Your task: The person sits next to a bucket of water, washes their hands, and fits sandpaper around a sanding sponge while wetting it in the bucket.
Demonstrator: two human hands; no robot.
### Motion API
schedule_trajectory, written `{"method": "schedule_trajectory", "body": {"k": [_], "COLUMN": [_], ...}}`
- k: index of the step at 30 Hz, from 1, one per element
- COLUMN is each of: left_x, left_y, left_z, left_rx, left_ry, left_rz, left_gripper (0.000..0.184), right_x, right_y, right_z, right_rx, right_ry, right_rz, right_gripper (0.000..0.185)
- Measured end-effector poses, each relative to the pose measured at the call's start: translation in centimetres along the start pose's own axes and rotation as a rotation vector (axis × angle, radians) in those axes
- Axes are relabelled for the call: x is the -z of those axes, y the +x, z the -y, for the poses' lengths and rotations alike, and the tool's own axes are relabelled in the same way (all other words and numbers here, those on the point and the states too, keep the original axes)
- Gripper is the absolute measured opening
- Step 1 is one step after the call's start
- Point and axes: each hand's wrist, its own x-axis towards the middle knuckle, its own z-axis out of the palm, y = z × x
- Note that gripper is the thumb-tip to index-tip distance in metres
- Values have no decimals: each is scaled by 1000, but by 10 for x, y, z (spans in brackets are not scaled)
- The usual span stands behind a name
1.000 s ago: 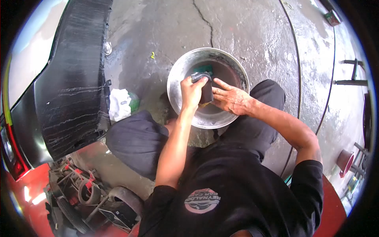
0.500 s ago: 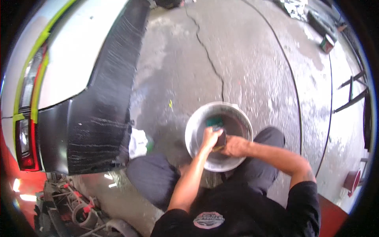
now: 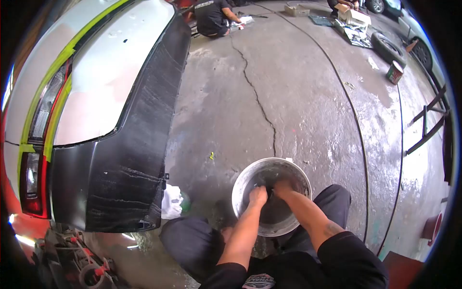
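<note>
My left hand (image 3: 258, 195) is down inside a round, light-coloured bucket (image 3: 303, 179), its fingers curled closed. Close beside it, my right hand (image 3: 282, 188) also reaches into the bucket with the fingers closed and partly hidden. Something small and dark shows between the two hands, too unclear to name. Grey, cloudy water seems to fill the lower part of the bucket, which stands on the floor between my knees. To the left is a car's black bumper (image 3: 125, 159), streaked with whitish wet marks.
Yellow-green tape (image 3: 57, 113) frames the tail light (image 3: 32, 180). A white cloth (image 3: 171, 202) lies beside the bumper. A hose (image 3: 353, 108) crosses the floor (image 3: 216, 106). Further off are a crouching person (image 3: 210, 18), a tire (image 3: 386, 47) and a can (image 3: 394, 73).
Both hands have gone deeper into the bucket, and the dark block-like thing they held is now mostly hidden. The green thing in the bucket no longer shows. My view has tilted up.
</note>
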Motion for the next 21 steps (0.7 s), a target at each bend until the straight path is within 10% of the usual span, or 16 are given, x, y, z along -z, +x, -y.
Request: {"method": "schedule_trajectory", "body": {"k": [8,14,21], "left_x": [42,28,55], "left_y": [-6,-10,-52], "left_z": [-6,4,-10], "left_rx": [111,328,379], "left_ry": [-44,-1115,-1497], "left_rz": [0,32,66], "left_gripper": [32,19,20], "right_x": [53,78,48], "right_y": [-24,-85,-26], "right_z": [12,16,19], "right_rx": [401,462,500], "right_ry": [534,660,448], "right_rz": [-28,-147,-406], "right_gripper": [60,97,61]}}
